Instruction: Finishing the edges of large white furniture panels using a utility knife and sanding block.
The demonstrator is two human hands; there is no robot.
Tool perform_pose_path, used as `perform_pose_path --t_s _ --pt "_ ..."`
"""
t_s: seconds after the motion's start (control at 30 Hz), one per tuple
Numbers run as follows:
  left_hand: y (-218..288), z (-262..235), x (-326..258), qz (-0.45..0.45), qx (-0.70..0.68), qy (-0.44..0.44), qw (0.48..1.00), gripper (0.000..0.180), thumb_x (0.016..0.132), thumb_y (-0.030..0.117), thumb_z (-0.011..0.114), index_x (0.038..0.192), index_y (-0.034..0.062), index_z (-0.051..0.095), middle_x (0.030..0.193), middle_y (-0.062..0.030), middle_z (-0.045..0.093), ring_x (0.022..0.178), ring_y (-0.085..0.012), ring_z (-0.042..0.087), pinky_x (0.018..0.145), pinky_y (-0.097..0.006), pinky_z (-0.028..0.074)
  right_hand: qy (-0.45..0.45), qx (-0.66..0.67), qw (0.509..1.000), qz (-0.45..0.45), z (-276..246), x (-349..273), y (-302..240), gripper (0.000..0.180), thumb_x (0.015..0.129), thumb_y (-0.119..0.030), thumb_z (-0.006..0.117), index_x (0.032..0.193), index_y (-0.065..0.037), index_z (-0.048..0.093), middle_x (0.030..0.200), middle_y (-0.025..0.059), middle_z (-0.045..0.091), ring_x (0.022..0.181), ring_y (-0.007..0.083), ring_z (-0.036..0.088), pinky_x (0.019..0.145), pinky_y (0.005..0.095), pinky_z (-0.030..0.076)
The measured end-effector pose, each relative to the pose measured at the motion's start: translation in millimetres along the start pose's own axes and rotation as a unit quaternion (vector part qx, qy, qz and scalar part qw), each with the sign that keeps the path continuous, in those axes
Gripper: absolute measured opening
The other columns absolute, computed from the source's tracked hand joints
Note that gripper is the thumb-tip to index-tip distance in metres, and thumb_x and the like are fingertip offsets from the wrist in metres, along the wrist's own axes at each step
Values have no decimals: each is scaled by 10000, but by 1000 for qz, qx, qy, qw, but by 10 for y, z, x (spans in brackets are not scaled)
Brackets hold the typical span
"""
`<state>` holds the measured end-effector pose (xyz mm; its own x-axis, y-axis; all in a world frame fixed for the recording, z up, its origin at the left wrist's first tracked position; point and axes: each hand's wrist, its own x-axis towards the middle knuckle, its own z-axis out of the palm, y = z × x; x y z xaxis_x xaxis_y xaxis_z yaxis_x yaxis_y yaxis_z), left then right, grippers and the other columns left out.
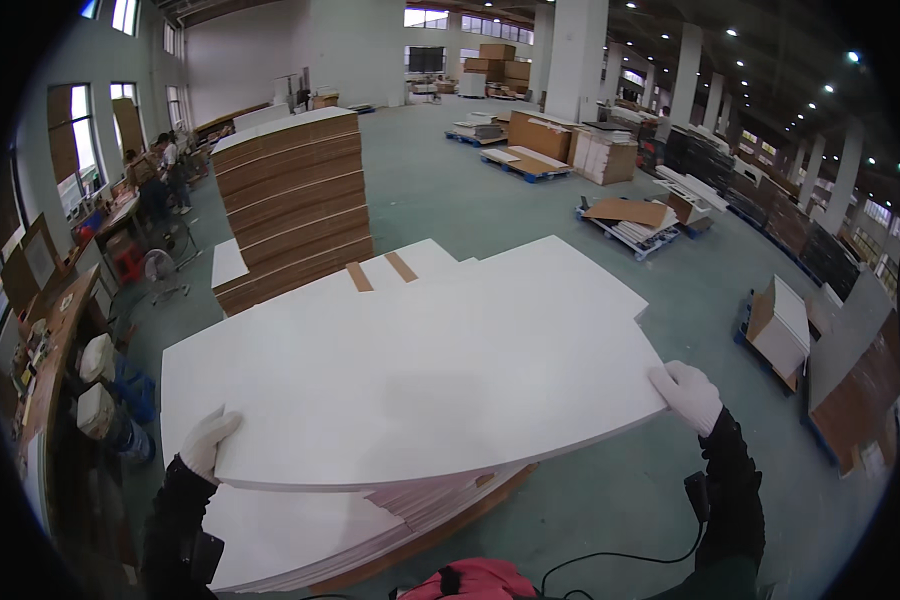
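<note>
A large white board (420, 390) lies across the view in front of me, its near edge lifted above a stack of similar white boards (300, 520). My left hand (210, 442), in a white glove, is closed on the board's near left corner, thumb on top. At the right end my right hand (688, 396), gloved too, grips the edge with its thumb on the upper face. The fingers of both hands are partly hidden beneath the board. Two small brown strips (402, 266) lie side by side at the far edge of the white surface.
A tall stack of brown-edged panels (295, 200) stands beyond the board at left. Along the left wall runs a cluttered workbench (55, 370), with buckets (110, 420) and a fan (162, 270) near it. Loaded pallets (635, 222) stand at right. People (155, 178) are at the far left.
</note>
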<state>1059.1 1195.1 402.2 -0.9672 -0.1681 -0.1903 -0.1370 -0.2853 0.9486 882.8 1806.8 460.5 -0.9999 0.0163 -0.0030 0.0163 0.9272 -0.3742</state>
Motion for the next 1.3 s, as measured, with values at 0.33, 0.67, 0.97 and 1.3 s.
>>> perform_pose_path --t_s 0.33,0.67,0.97,1.3 --pt "281 -179 274 -88 -7 -67 994 461 884 121 497 1319 -19 441 1194 -133 581 1061 -221 609 902 -379 520 -283 590 754 56 149 697 369 631 987 -505 437 1304 38 497 1234 150 603 1121 229 592 964 351 469" --pt "358 -121 588 -143 55 64 986 488 993 462 439 1182 23 536 1043 -101 627 895 -202 636 798 -368 535 -357 506 776 119 218 1351 -6 422 1020 -359 421 1222 -5 531 1149 109 634 971 206 651 862 362 532" --pt "329 89 475 -202 132 92 966 533 981 496 454 1244 37 516 1074 -109 630 954 -240 622 864 -401 512 -320 556 763 83 255 1510 147 467 1029 -387 351 1223 -3 534 1127 108 645 979 194 638 870 344 515" --pt "224 1129 -864 -217 24 264 940 716 958 548 444 1474 69 310 1489 -138 364 1349 -293 362 1125 -429 293 -202 365 907 55 120 875 -7 654 990 -516 397 1323 40 486 1273 117 570 1100 176 553 949 296 437"
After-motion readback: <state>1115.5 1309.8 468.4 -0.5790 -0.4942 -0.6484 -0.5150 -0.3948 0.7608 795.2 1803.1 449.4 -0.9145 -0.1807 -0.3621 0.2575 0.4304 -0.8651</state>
